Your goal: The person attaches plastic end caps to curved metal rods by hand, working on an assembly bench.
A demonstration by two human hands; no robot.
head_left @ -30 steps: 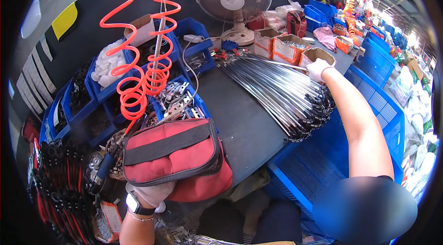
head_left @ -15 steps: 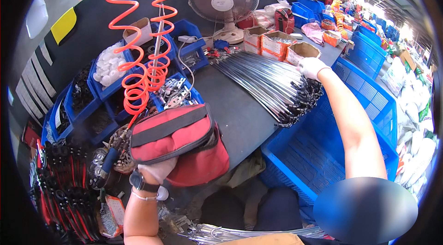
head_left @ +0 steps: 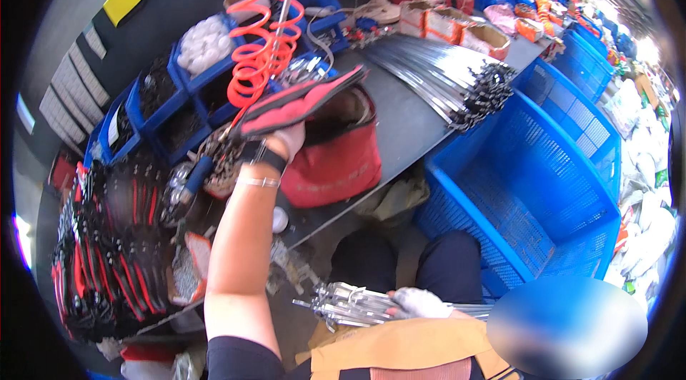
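Lifting higher than a second ago, left hand (head_left: 291,138) props up the lid (head_left: 307,99) of the red bag (head_left: 336,173) at the bench (head_left: 411,133) edge, so its mouth shows. Right hand (head_left: 421,303) has moved from the rod pile (head_left: 429,69) to the metal rods (head_left: 346,301) at the lap. Can't tell either grip; fingers partly hidden.

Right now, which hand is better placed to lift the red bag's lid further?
Likely the left hand: it is up under the raised lid of the red bag. The right hand is lower down, at the metal rods, away from the bag.
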